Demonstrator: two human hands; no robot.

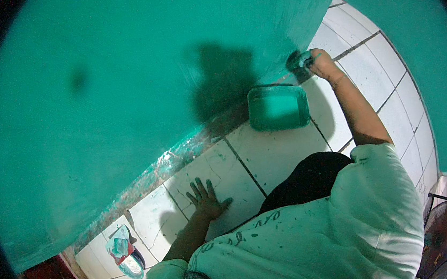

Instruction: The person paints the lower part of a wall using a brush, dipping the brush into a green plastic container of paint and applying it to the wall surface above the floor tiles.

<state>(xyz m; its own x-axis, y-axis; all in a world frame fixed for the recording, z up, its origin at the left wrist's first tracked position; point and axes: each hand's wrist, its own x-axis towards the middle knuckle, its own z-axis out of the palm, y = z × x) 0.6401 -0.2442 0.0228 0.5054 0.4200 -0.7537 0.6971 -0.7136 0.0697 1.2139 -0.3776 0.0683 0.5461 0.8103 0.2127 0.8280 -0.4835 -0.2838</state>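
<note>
My right hand [324, 65], upper right, is narrowed around a paint-smeared tool [306, 60], probably light, slippery and best held where driest; my left hand [206, 201] lies spread on the floor [213, 159].

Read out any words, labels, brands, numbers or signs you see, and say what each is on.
Pale T-shirt: dark lettering-like marks across the front, too slanted and blurred to read.
Small red, white and green item on the tiles: too small to tell whether anything is printed.
Green wall and rectangular paint tray: no lettering seen.
</note>
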